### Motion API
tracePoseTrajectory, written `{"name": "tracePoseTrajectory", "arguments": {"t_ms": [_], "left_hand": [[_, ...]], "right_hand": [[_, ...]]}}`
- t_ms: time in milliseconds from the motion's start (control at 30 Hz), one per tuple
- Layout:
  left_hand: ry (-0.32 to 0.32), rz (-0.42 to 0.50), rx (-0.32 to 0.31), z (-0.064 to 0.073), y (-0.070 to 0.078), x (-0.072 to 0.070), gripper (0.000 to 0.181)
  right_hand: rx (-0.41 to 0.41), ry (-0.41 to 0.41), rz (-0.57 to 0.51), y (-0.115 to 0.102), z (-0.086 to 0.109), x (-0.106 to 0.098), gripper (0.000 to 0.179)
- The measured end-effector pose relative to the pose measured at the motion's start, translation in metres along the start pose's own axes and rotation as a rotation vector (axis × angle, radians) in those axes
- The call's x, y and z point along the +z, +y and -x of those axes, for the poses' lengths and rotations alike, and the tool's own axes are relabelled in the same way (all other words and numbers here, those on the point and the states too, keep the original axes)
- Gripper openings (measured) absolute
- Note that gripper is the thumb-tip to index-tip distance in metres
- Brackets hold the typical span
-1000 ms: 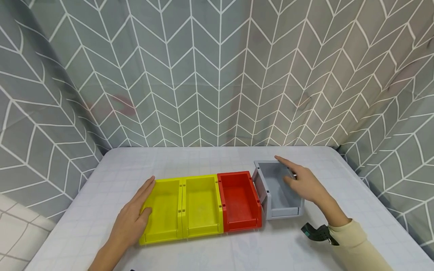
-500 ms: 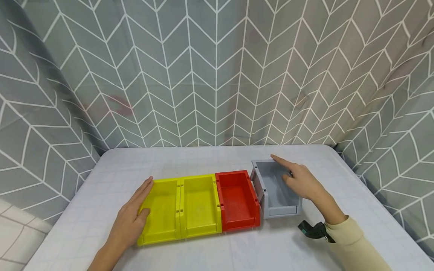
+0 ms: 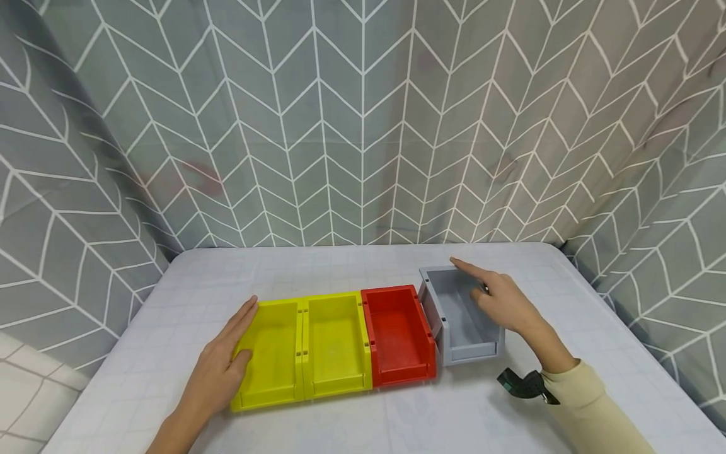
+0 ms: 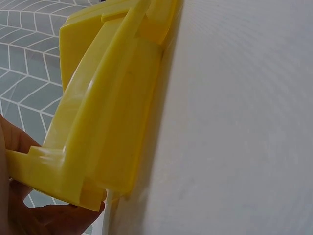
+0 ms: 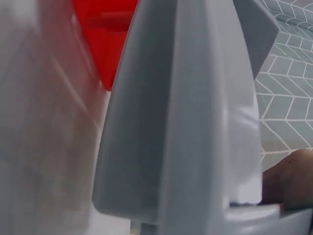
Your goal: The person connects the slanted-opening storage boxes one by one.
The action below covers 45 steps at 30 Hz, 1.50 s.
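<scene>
In the head view, two yellow storage bins (image 3: 334, 343), a red bin (image 3: 399, 337) and a grey bin (image 3: 462, 309) form a row. My left hand (image 3: 212, 378) holds the outer wall of the leftmost yellow bin (image 3: 272, 353), thumb inside and fingers along its outside. The left wrist view shows fingers (image 4: 58, 218) against this yellow wall (image 4: 93, 107). My right hand (image 3: 505, 302) grips the grey bin's right wall, index finger stretched to the back rim, thumb inside. The grey bin stands slightly askew against the red bin's right side. Its wall (image 5: 195, 122) fills the right wrist view.
A white patterned cloth covers the table (image 3: 340, 429). A grey curtain (image 3: 340, 126) with white zigzag lines hangs behind and at both sides. A dark strap-like device (image 3: 524, 384) sits at the right wrist below the beige sleeve (image 3: 590, 403).
The right hand and grey bin have shifted slightly left towards the red bin, and the index fingertip has slid left along the back rim. The left hand has stayed in place.
</scene>
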State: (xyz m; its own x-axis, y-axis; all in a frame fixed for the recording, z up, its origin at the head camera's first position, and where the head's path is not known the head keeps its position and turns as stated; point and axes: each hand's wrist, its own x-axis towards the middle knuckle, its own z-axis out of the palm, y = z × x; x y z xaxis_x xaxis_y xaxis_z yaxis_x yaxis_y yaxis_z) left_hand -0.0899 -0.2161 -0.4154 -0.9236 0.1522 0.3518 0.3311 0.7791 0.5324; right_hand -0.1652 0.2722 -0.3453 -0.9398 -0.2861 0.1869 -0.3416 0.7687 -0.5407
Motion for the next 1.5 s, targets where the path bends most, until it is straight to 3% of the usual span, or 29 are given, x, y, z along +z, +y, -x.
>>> {"name": "tracePoseTrajectory", "arguments": {"t_ms": [467, 633, 767, 900, 1100, 1500], "left_hand": [[0.018, 0.006, 0.011, 0.001, -0.002, -0.001, 0.079], [0.015, 0.005, -0.001, 0.001, -0.002, -0.001, 0.079], [0.018, 0.009, 0.005, 0.002, -0.002, -0.002, 0.079], [0.021, 0.018, 0.014, 0.002, -0.003, -0.001, 0.079], [0.022, 0.032, 0.020, 0.002, -0.003, 0.001, 0.080], [0.014, 0.025, 0.016, -0.001, 0.000, 0.003, 0.079]], "right_hand": [[-0.007, -0.024, 0.023, 0.000, -0.005, 0.004, 0.066], [-0.078, 0.082, 0.113, -0.008, -0.002, 0.005, 0.054], [-0.169, 0.157, 0.157, -0.026, 0.004, 0.011, 0.056], [-0.229, 0.100, 0.171, -0.041, 0.010, 0.022, 0.061], [-0.237, 0.047, 0.243, -0.045, 0.012, 0.042, 0.072], [-0.237, 0.072, 0.235, -0.044, 0.015, 0.060, 0.082]]}}
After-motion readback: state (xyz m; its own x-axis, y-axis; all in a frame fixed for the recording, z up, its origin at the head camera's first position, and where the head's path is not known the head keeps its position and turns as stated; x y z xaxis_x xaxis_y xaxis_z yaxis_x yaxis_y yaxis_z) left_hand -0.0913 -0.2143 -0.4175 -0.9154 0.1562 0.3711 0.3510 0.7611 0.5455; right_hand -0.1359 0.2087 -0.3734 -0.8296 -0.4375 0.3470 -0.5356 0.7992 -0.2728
